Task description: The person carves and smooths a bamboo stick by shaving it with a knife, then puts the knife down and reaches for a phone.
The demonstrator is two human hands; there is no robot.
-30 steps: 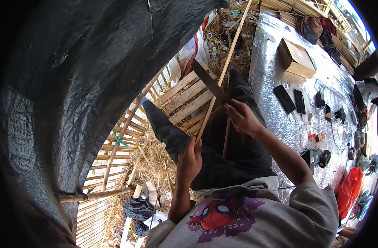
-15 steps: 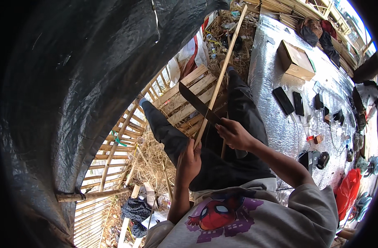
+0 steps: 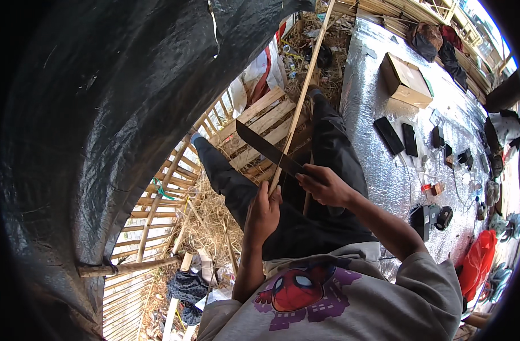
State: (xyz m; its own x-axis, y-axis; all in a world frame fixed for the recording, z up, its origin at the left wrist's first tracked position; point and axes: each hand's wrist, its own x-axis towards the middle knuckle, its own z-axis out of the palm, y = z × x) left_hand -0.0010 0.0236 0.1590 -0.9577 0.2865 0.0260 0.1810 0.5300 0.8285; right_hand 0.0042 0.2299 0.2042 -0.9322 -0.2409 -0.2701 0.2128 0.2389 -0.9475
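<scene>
My left hand [image 3: 263, 215] is closed round the near end of a long, thin bamboo strip [image 3: 299, 111], which slants up and away past the top edge of the view. In my right hand [image 3: 322, 185] is the handle of a machete [image 3: 264, 149]. Its broad dark blade points to the far left and lies across the strip, just beyond my left hand. Blade and strip appear to touch. Both hands are over my lap, between my spread legs in dark trousers.
A slatted wooden pallet [image 3: 254, 136] lies between my feet. Black plastic sheeting [image 3: 101, 113] hangs at left above a bamboo slat fence [image 3: 152, 227]. To the right, a silver foil mat [image 3: 379, 79] bears a cardboard box [image 3: 406, 80], phones [image 3: 389, 136] and cables. Straw [image 3: 206, 224] covers ground at left.
The machete has shifted a little left and nearer along the strip. My left hand has risen slightly, and the strip's far end now runs out of view at the top.
</scene>
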